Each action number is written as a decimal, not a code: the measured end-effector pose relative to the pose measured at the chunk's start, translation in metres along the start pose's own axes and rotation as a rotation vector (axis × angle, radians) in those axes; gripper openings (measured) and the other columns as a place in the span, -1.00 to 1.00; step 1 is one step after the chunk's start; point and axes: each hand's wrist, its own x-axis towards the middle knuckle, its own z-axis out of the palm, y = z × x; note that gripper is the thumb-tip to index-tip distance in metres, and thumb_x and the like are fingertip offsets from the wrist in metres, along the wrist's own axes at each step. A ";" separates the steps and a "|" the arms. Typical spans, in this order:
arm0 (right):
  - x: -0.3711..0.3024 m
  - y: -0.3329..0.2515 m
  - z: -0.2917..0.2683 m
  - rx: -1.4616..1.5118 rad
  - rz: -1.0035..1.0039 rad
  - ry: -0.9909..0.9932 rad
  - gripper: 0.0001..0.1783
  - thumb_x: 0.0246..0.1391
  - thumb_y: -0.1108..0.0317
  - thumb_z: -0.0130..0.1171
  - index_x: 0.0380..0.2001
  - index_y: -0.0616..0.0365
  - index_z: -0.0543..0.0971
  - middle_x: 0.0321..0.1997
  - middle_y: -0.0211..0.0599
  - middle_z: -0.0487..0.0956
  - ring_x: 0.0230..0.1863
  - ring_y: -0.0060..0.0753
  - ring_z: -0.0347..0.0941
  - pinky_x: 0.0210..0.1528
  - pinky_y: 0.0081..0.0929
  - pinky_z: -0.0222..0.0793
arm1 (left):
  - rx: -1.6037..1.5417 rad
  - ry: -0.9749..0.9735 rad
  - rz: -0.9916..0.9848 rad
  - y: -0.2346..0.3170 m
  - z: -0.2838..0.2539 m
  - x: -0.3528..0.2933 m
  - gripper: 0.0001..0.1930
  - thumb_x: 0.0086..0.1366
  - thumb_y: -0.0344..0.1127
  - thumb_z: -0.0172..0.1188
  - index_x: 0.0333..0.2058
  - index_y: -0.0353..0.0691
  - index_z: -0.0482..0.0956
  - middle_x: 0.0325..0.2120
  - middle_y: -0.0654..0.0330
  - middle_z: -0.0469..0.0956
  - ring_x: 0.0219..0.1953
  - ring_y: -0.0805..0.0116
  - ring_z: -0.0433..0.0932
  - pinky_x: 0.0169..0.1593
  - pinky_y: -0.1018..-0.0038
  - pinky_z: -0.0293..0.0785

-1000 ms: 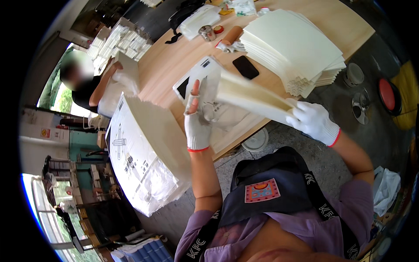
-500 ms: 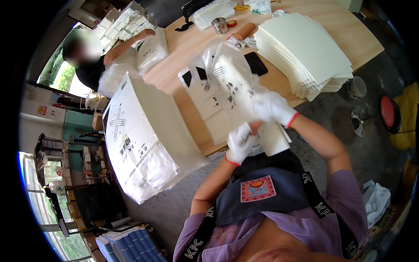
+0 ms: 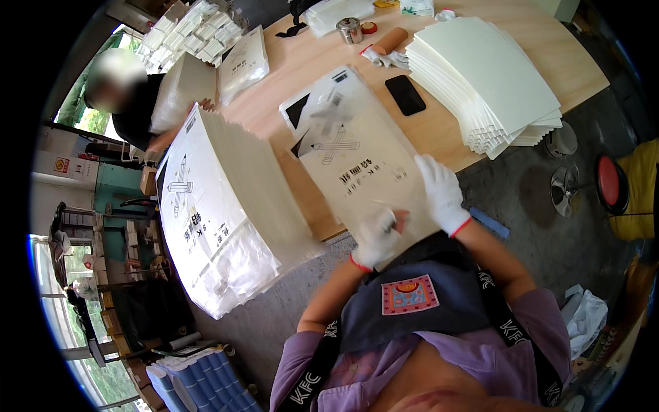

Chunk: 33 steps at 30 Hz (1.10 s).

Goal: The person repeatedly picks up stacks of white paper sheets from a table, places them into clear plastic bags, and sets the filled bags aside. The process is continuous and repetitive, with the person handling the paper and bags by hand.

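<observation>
A clear plastic bag with white paper inside (image 3: 371,147), printed with crossed pencils, lies partly on the table in front of me and hangs over its near edge towards my apron. My left hand (image 3: 376,239), in a white glove and smeared by motion, is closed at the bag's near end, a bare fingertip showing. At the bag's right edge, my gloved right hand (image 3: 443,196) grips with its fingers along the side; its thumb is hidden. Beneath this bag lies another printed bag (image 3: 307,103), its far left part showing.
A tall stack of filled bags (image 3: 213,213) stands at left, white sheets (image 3: 487,75) at right. A black phone (image 3: 405,95), gloves (image 3: 384,58), a brown roll (image 3: 391,41) and a metal pot (image 3: 349,29) lie on the wooden table (image 3: 295,62). Another person (image 3: 134,117) handles bags at far left.
The sheets that were bent up near my body now lie flat in the bag, which has straightened out. My right hand moved down along its edge. The other person's arm came nearer.
</observation>
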 end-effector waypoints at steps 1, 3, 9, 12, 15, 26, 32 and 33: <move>-0.002 0.010 0.009 0.029 0.195 -0.339 -0.65 0.06 0.22 0.03 -0.10 0.12 0.41 -0.31 -0.10 0.57 -0.29 -0.11 0.54 -0.30 -0.14 0.43 | 0.144 0.089 0.159 -0.001 0.001 -0.009 -0.85 0.05 -0.45 0.22 -0.34 -0.16 0.57 -0.39 0.07 0.55 -0.38 0.23 0.56 -0.35 0.45 0.45; 0.003 0.014 0.007 -0.115 0.198 -0.428 -0.65 0.08 0.18 0.01 -0.11 0.14 0.41 -0.47 -0.12 0.57 -0.48 -0.12 0.54 -0.45 -0.17 0.43 | 0.385 0.228 0.101 -0.028 0.001 -0.030 -0.88 0.00 -0.47 0.23 -0.42 -0.17 0.55 -0.33 0.04 0.53 -0.36 0.14 0.53 -0.33 0.43 0.43; -0.036 0.008 -0.028 -0.185 -0.064 -0.513 -0.78 0.05 0.20 -0.03 -0.50 0.10 0.46 -0.67 -0.24 0.54 -0.69 -0.21 0.51 -0.65 -0.22 0.40 | 0.005 0.538 -0.474 -0.060 -0.021 -0.096 -0.93 0.08 -0.47 0.18 -0.52 -0.20 0.46 -0.48 0.18 0.45 -0.50 0.32 0.40 -0.38 0.45 0.36; -0.064 -0.003 -0.078 -0.246 -0.210 -0.726 -0.76 0.05 0.20 -0.07 -0.54 0.08 0.49 -0.67 -0.24 0.55 -0.67 -0.19 0.52 -0.58 -0.26 0.45 | -0.273 0.417 -0.679 -0.013 -0.021 -0.143 -0.90 0.12 -0.46 0.16 -0.54 -0.23 0.44 -0.54 0.24 0.43 -0.50 0.44 0.37 -0.39 0.51 0.32; -0.094 -0.006 -0.084 -0.073 -0.219 -0.885 -0.87 -0.12 0.25 0.04 -0.61 0.02 0.48 -0.73 -0.33 0.50 -0.67 -0.27 0.53 -0.55 -0.29 0.47 | -0.365 0.235 -0.587 0.004 -0.029 -0.151 -0.91 0.12 -0.45 0.16 -0.52 -0.25 0.44 -0.58 0.27 0.40 -0.51 0.47 0.35 -0.40 0.53 0.30; -0.099 0.065 -0.050 -0.079 -0.239 -1.113 -0.82 -0.08 0.24 0.06 -0.64 0.06 0.49 -0.52 -0.24 0.55 -0.52 -0.13 0.52 -0.57 -0.11 0.34 | -0.109 0.066 -0.764 -0.068 -0.012 -0.191 -0.79 0.17 -0.22 0.21 -0.44 -0.20 0.40 -0.51 0.16 0.51 -0.44 0.43 0.52 -0.36 0.45 0.45; -0.051 0.067 0.033 0.858 0.736 -0.955 -0.61 0.24 0.04 -0.07 -0.11 0.11 0.52 -0.17 -0.26 0.59 -0.27 -0.28 0.52 -0.18 -0.38 0.41 | -0.510 0.589 -0.724 -0.125 0.024 -0.111 -0.68 0.29 -0.13 0.12 -0.25 -0.32 0.40 -0.27 0.11 0.47 -0.23 0.45 0.49 -0.14 0.50 0.44; -0.054 0.058 0.042 1.109 0.756 -0.931 -0.60 0.24 0.10 -0.04 -0.01 0.15 0.46 -0.11 -0.30 0.57 -0.21 -0.37 0.50 -0.15 -0.41 0.40 | -0.197 0.688 -0.488 -0.098 0.017 -0.077 -0.67 0.28 -0.14 0.12 -0.26 -0.34 0.39 -0.33 0.10 0.48 -0.29 0.41 0.52 -0.20 0.49 0.45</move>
